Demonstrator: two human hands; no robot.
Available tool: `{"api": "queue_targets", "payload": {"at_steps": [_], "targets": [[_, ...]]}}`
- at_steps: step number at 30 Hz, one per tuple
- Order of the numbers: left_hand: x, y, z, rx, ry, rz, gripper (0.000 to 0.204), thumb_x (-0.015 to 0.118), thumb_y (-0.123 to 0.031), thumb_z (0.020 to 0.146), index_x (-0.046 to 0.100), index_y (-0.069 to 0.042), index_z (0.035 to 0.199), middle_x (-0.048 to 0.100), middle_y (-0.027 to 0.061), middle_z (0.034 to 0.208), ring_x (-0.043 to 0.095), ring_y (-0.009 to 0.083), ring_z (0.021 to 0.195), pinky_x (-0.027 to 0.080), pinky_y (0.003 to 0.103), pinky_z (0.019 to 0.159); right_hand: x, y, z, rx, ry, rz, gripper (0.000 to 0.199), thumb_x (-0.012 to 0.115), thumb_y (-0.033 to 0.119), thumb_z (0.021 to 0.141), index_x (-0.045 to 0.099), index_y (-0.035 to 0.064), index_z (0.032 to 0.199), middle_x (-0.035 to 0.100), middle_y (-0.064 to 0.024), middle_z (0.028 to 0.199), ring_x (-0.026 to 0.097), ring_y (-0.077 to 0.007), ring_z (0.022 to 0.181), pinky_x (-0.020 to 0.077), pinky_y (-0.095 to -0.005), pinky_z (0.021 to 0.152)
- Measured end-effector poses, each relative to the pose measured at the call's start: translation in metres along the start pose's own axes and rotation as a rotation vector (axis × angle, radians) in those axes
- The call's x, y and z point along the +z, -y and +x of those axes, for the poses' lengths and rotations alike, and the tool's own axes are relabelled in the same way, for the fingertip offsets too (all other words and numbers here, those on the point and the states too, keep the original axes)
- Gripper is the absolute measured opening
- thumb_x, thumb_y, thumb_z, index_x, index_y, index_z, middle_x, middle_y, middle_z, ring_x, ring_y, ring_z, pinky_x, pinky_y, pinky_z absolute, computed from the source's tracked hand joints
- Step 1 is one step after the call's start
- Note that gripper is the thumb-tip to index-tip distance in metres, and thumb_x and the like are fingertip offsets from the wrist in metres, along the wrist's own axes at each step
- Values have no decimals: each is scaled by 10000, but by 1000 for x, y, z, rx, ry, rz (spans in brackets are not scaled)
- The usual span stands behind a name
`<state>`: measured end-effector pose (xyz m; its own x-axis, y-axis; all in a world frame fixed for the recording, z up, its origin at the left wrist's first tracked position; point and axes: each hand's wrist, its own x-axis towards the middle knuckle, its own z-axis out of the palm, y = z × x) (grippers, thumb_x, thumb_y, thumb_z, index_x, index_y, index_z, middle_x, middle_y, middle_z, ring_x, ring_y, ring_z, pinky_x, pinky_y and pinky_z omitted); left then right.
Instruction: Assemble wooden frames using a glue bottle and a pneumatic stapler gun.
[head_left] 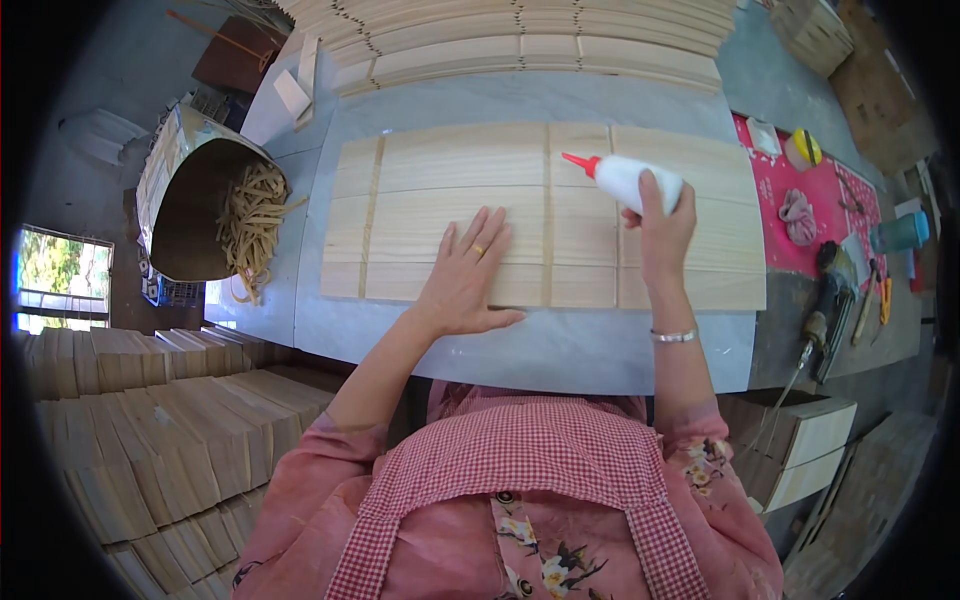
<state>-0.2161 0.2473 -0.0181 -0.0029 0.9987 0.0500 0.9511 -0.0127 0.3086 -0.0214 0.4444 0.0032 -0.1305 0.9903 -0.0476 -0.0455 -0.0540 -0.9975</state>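
While the left hand (466, 278) lies flat, fingers spread, on the pale wood panels (450, 215) laid out on the desk (560, 350), the right hand (662, 220) has its grip wrapped round a white glue bottle (628, 180), red nozzle pointing left just over the boards.

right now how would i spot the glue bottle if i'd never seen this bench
Start at the grey worktable and the pale wooden panel laid flat across it. Above the panel's right half, the right hand holds the glue bottle tipped leftward. It is the only white thing there with a red pointed nozzle.
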Motion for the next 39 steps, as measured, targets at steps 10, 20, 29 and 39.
{"api": "queue_targets", "payload": {"at_steps": [10,20,29,39], "targets": [[0,17,-11,-52,16,11,1062,723,-502,718,304,-10,1561,210,166,1679,145,334,1568,91,587,1233,66,-26,59,17,-47,-168,535,714,372,921,503,-49,1175,629,-143,906,580,-153,520,503,-284,506],[8,19,-13,-59,-3,27,1056,718,-501,698,335,14,1536,257,170,1659,179,332,1556,124,600,1229,23,-25,-1,11,-27,-234,477,713,326,919,531,-53,1143,633,-137,865,579,-155,515,498,-294,492],[14,22,-14,-33,-73,95,1048,721,-511,695,347,-11,1537,280,151,1651,202,314,1550,151,600,1225,-39,-12,-102,85,54,-260,425,704,262,929,543,-43,1179,639,-150,896,587,-168,574,510,-275,486],[8,25,-15,-32,-64,105,998,703,-528,763,341,-20,1542,297,138,1647,225,324,1542,175,576,1227,-63,-1,-122,188,157,-259,371,666,238,959,533,-33,1176,632,-154,931,594,-179,597,512,-261,494]]}}
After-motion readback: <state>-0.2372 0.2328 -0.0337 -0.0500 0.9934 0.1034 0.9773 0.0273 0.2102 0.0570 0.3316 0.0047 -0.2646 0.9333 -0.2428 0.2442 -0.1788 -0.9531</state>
